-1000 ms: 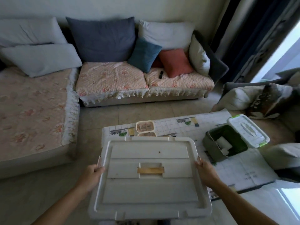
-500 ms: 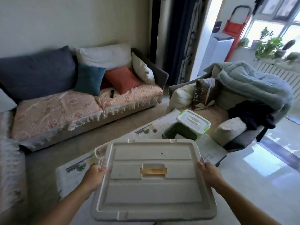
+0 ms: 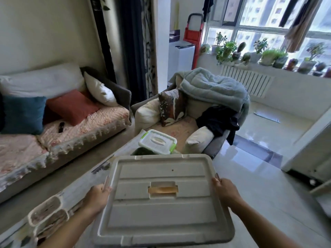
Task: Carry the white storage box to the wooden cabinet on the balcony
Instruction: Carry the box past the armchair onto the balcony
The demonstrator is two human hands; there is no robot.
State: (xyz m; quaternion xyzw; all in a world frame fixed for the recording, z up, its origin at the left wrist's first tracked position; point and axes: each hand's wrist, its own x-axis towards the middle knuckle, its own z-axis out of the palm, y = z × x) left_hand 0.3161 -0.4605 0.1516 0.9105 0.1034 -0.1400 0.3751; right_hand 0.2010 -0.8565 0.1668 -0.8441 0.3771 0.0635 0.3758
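Note:
I hold the white storage box (image 3: 161, 213) level in front of me, its ribbed lid facing up with a tan strip in the middle recess. My left hand (image 3: 97, 196) grips the box's left side and my right hand (image 3: 226, 191) grips its right side. The box's underside and walls are hidden below the lid. The balcony shows at the upper right, past a doorway, with a window sill of potted plants (image 3: 250, 54). No wooden cabinet is visible.
A low table (image 3: 86, 192) with small containers and a green-clipped lid (image 3: 157, 141) lies just ahead and left. An armchair (image 3: 195, 113) piled with blankets stands ahead. A sofa (image 3: 62, 126) runs along the left. A white door panel (image 3: 308, 151) juts in at right; glossy floor leads toward the balcony.
My view has swung right from the sofa toward the armchair and balcony. The box stays gripped in both hands.

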